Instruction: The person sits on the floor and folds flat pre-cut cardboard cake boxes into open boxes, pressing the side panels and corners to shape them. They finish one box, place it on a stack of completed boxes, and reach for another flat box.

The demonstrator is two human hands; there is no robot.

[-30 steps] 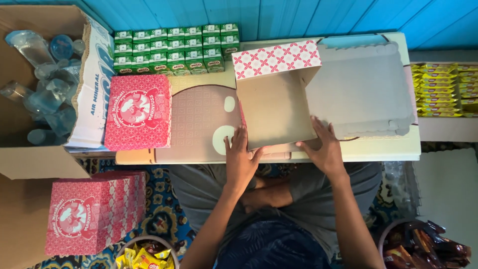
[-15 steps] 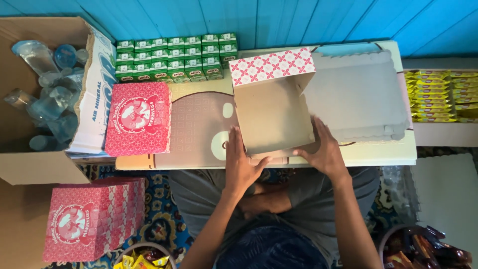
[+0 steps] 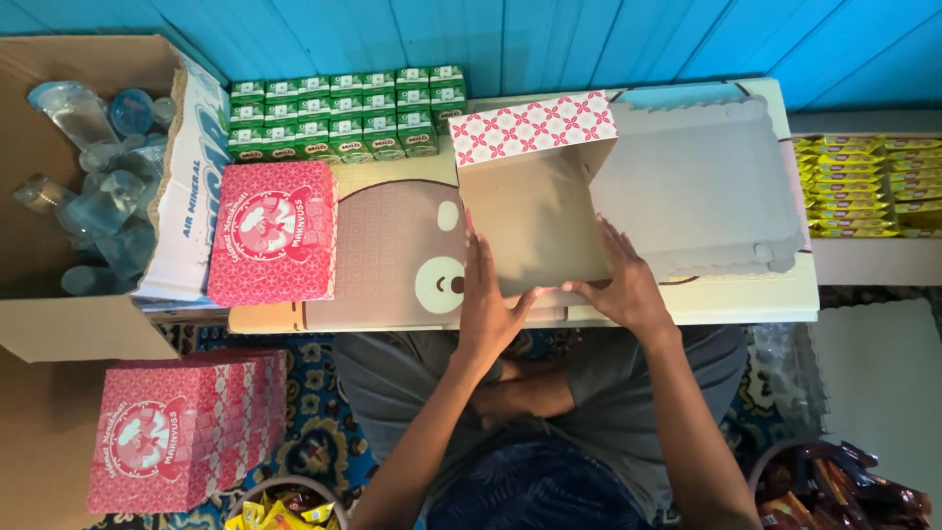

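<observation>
A large brown cardboard carton (image 3: 59, 196) stands open at the left, holding clear plastic water bottles (image 3: 93, 186), too jumbled to count. Beside it a low table (image 3: 746, 294) with a bear-face print runs along the blue plank wall (image 3: 589, 34).

On the table's near edge, right of centre, sits the half-assembled cardboard box (image 3: 535, 211), grey-brown inside, with one pink-patterned flap raised at the back and its scalloped lid (image 3: 697, 186) lying open flat to the right. The left hand (image 3: 488, 304) lies open, fingers extended, pressing against the box's left wall; the right hand (image 3: 623, 280) is spread flat on the floor of the box near the front fold. Neither closes around anything.

As a judgement, the walls look unlocked: if either palm eases off, the left side could spring flat again, and a hard push might slide the box off the table's near edge or crease the board.

One finished pink box (image 3: 275, 234) rests on the table at the left, and a stack of flat pink boxes (image 3: 186, 432) stands on the floor below, number unclear. Small green drink cartons (image 3: 343, 113) are ranked in three rows behind, roughly sixteen to eighteen showing. Yellow snack packets (image 3: 863, 186) fill a shelf at the right, uncounted.
</observation>
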